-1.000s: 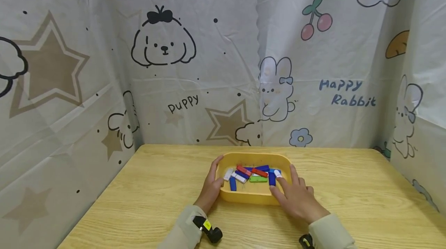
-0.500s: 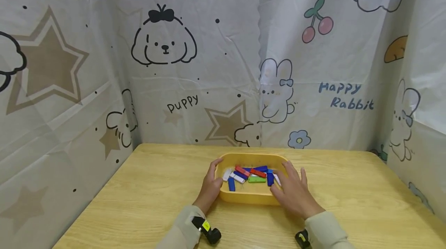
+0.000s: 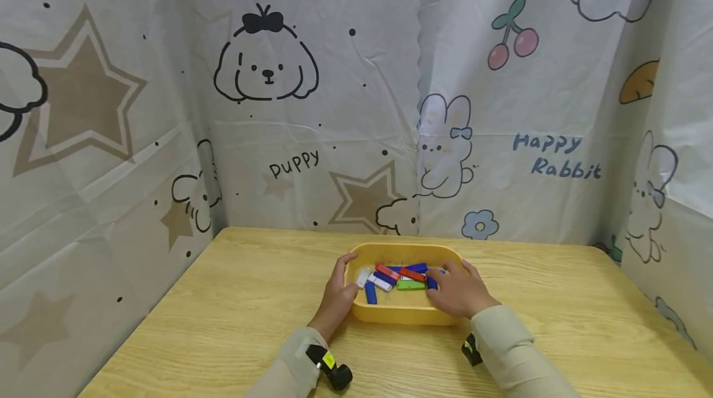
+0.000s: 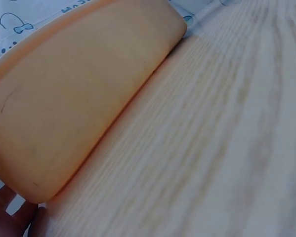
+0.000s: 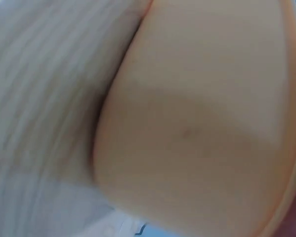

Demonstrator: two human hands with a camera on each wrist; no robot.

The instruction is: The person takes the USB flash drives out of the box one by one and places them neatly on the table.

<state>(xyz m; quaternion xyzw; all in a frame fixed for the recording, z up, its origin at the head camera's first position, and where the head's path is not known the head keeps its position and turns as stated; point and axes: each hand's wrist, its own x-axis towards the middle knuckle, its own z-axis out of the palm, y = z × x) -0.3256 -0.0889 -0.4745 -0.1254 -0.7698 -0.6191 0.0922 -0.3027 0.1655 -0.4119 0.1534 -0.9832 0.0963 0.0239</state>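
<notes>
A yellow plastic tub [image 3: 403,315] stands on the table, holding several small oblong pieces in blue, red, white and green. My left hand [image 3: 335,299] grips its left end, thumb over the near side and fingers along the outer wall. Over the tub's right end, my right hand [image 3: 459,289] reaches in with bent fingers down among the pieces. Its fingertips are close to a dark blue piece [image 3: 431,283]; whether they pinch it is hidden. A green piece [image 3: 410,285] and a red piece [image 3: 413,275] lie just left of that hand.
The wooden table [image 3: 234,311] extends around the tub on all sides. A printed curtain [image 3: 312,107] closes off the back and both sides. Each wrist wears a small black camera, such as the left wrist camera [image 3: 337,376].
My right hand has lifted off the tub's right side, then moved left and down among the pieces, now covering the white piece there. The left hand keeps its grip.
</notes>
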